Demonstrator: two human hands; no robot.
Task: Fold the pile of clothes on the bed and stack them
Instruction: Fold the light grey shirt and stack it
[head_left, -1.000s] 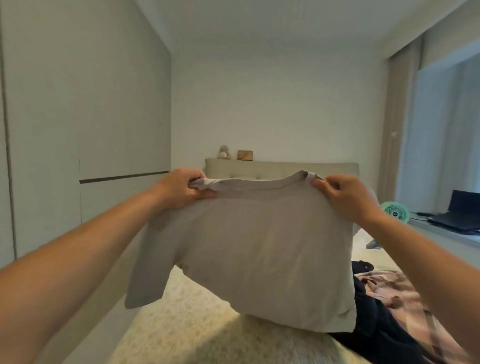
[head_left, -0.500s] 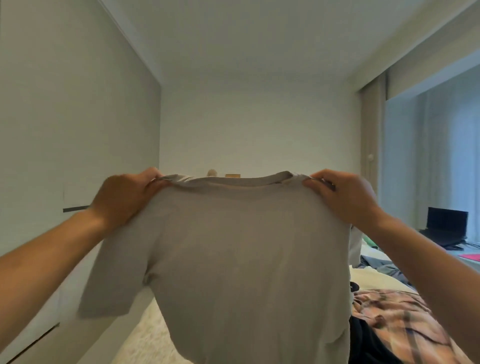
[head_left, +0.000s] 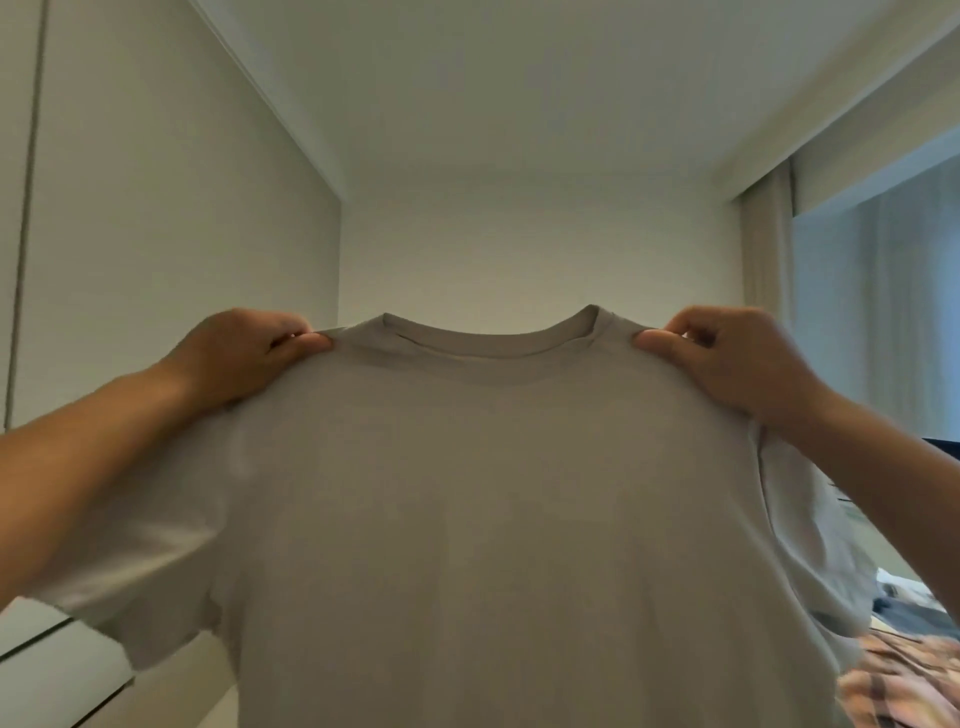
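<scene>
A plain beige T-shirt (head_left: 493, 519) hangs spread out in front of me, neckline up, filling the middle and lower part of the view. My left hand (head_left: 244, 353) pinches its left shoulder seam beside the collar. My right hand (head_left: 727, 353) pinches the right shoulder seam. Both sleeves hang down at the sides. The shirt hides the bed and most of the clothes pile; only a corner of a pink plaid garment (head_left: 904, 680) shows at the lower right.
Pale wardrobe doors (head_left: 130, 234) line the left side. A curtain (head_left: 769, 249) and window (head_left: 883, 312) are on the right. Some dark cloth (head_left: 904, 613) lies just above the plaid garment.
Both hands have lifted the shirt higher and pulled it wider apart, so it now hangs flat and open. The view has tilted upward, and the headboard and bed are out of sight.
</scene>
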